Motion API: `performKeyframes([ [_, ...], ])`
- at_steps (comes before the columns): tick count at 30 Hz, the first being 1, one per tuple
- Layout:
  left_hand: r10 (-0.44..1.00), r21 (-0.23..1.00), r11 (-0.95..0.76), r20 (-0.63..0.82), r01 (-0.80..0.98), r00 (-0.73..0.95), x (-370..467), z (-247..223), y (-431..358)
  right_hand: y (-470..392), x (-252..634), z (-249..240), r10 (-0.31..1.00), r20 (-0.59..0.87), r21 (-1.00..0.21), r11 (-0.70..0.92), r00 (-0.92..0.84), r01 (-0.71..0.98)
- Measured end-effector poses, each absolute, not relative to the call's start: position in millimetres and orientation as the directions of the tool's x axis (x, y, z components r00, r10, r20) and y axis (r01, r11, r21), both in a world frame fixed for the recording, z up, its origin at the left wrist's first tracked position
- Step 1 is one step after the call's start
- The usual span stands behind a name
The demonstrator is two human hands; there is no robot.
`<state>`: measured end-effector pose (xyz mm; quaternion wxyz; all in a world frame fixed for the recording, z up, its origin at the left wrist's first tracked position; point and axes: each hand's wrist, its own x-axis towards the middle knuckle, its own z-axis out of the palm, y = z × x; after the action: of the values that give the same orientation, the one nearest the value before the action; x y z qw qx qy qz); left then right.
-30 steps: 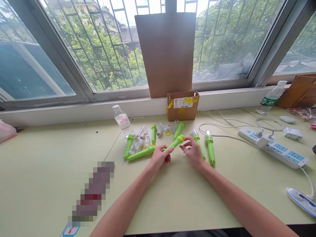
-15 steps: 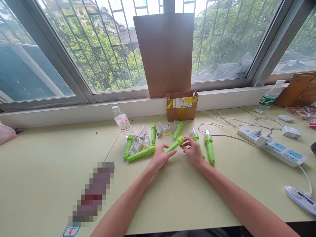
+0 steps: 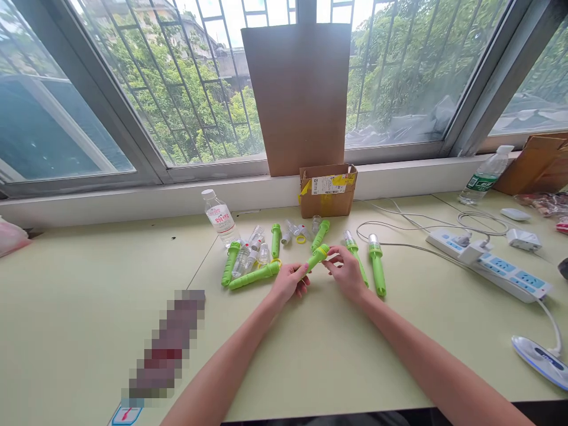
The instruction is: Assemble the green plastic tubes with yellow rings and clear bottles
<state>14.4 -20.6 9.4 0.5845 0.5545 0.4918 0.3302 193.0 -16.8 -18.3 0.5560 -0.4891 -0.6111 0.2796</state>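
Observation:
My left hand (image 3: 289, 281) is closed round the lower part of a green plastic handle tube (image 3: 316, 258), which tilts up to the right above the table. A yellow ring sits round the tube's threaded upper end. At that end the fingers of my right hand (image 3: 344, 270) are closed in a pinch; their tips are partly hidden. Just right of this hand lie two green light sticks with clear tops, one (image 3: 377, 269) in full view and the other (image 3: 352, 244) partly behind the hand. Beside my left hand lies another green tube (image 3: 254, 276).
Further green tubes (image 3: 276, 239), clear plastic caps (image 3: 242, 260) and yellow rings (image 3: 300, 239) lie beyond my hands. A cardboard box (image 3: 327, 204) and a water bottle (image 3: 220, 219) stand behind. At the right are a power strip (image 3: 501, 269) and cables.
The fingers of my left hand have wrapped further round the green tube and cover more of its lower part. My right hand stays at the ringed end.

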Motion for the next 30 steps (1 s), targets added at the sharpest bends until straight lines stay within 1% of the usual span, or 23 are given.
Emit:
performKeyframes([
  [3,0.921,0.967,0.163,-0.22,0.194,0.321,13.3,9.3,-19.6,-18.1,192.7,-16.1,0.912,0.402,-0.881,0.362,0.08,0.304],
  [7,0.938,0.957,0.169,-0.23,0.237,0.259,13.8,12.3,-20.7,-21.7,190.2,-13.8,0.917,0.396,-0.87,0.36,0.042,0.337],
  [9,0.941,0.958,0.179,-0.233,0.223,0.245,14.5,13.8,-22.0,-22.8,188.7,-14.5,0.915,0.403,-0.856,0.366,0.027,0.366],
  [12,0.94,0.967,0.178,-0.222,0.183,0.258,16.0,14.4,-23.6,-22.2,187.8,-17.8,0.903,0.429,-0.828,0.376,0.037,0.416],
  [16,0.939,0.97,0.167,-0.212,0.178,0.272,17.8,13.6,-24.2,-19.2,188.8,-22.4,0.88,0.471,-0.792,0.394,0.056,0.466],
  [27,0.923,0.968,0.172,-0.223,0.182,0.313,16.9,12.2,-23.2,-21.2,187.4,-20.0,0.847,0.526,-0.754,0.422,0.077,0.503],
  [30,0.923,0.965,0.155,-0.217,0.21,0.318,16.6,11.3,-22.7,-20.6,187.6,-20.9,0.844,0.53,-0.744,0.417,0.082,0.522],
])
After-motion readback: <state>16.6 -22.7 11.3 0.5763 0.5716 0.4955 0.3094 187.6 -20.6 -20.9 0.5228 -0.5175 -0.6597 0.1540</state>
